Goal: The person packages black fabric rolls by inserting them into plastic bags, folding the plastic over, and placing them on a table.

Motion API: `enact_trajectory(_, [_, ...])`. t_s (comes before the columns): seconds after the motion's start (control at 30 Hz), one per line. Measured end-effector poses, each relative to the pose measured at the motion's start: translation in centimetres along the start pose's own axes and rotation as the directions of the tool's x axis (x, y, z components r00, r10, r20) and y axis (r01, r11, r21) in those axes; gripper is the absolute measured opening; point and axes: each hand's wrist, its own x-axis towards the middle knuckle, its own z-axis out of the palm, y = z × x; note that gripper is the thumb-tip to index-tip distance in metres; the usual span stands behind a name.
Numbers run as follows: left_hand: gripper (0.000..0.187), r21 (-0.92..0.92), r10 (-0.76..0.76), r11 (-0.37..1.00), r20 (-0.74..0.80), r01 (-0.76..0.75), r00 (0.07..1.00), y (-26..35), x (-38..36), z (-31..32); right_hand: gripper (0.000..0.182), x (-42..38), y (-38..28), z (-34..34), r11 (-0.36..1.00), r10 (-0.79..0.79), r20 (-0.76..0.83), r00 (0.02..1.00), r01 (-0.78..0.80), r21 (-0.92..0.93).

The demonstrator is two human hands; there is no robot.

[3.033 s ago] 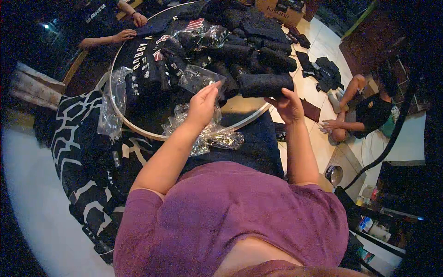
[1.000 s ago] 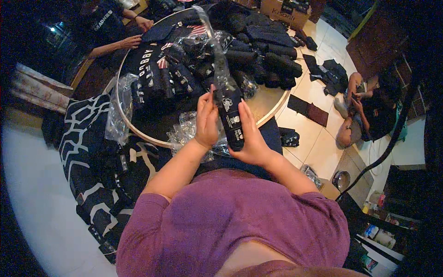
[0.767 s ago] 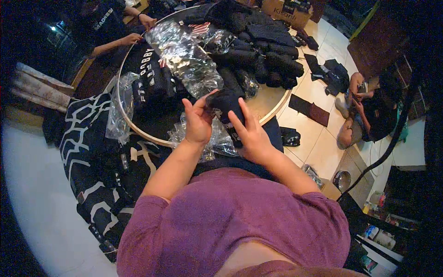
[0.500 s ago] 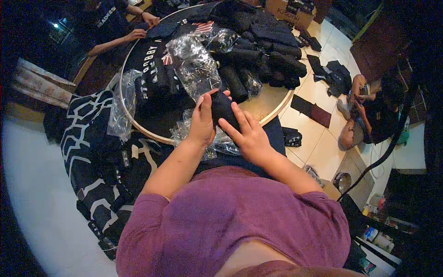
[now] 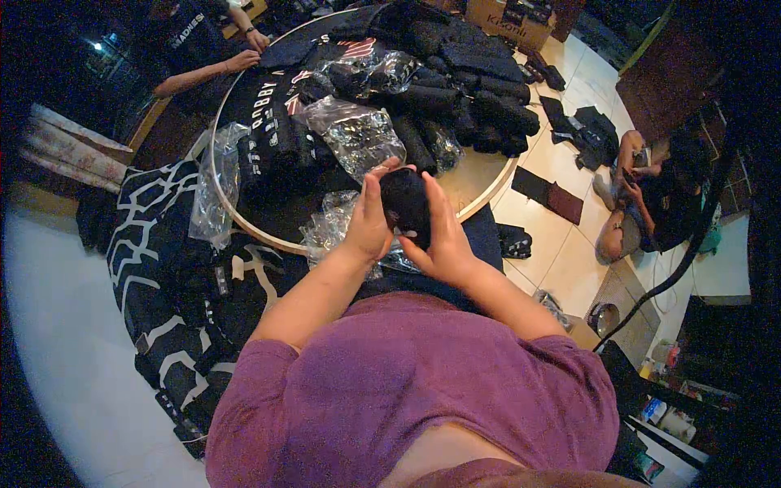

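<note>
Between both palms is a black rolled cloth bundle (image 5: 406,202), with a small pale mark near its lower end. My left hand (image 5: 372,218) is closed around its left side, and my right hand (image 5: 445,232) presses on its right side. Just beyond the fingertips lies a clear plastic bag (image 5: 358,137), crumpled over dark rolls. More crumpled clear plastic (image 5: 329,228) rests by my left wrist at the near rim of the round table (image 5: 482,195).
Many black cloth rolls (image 5: 496,118) are heaped on the table's far right. Another person's hands (image 5: 248,53) work at the far left edge. A second person (image 5: 651,187) sits on the tiled floor at right, near dark cloth pieces (image 5: 549,195). A cardboard box (image 5: 512,24) stands behind.
The black bundle has turned more upright, and my right hand has shifted up along its side. The clear bag beyond it has sunk lower and spread. The other person's far hand moved slightly.
</note>
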Motion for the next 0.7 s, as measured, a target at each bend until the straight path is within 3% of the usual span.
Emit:
enact_trajectory(0.03, [0.068,0.000,0.000,1.000,-0.002,0.000,1.000,0.2,0.3,0.0,0.097,0.1,0.0,-0.3,0.990,0.111,0.068,0.992,-0.117,0.085])
enact_trajectory(0.13, [0.062,-0.089,-0.042,0.995,-0.036,0.039,0.998,1.1,1.0,-0.6,0.098,0.2,0.3,-1.5,0.962,0.196,0.123,0.973,-0.215,0.167])
enact_trajectory(0.27, [0.067,-0.046,-0.116,0.992,-0.022,0.115,0.993,0.8,1.1,-1.2,0.099,0.7,0.0,-2.8,0.925,0.182,0.144,0.973,-0.220,0.310])
enact_trajectory(0.4, [0.075,0.004,-0.188,0.982,-0.031,0.188,0.982,0.2,0.7,-1.0,0.101,1.3,-0.2,-2.8,0.959,0.122,0.198,0.972,-0.167,0.228])
enact_trajectory(0.7, [0.082,-0.070,-0.140,0.987,0.063,0.144,0.988,0.4,0.0,-0.8,0.098,1.7,0.4,-2.1,0.976,0.131,0.222,0.966,-0.165,0.143])
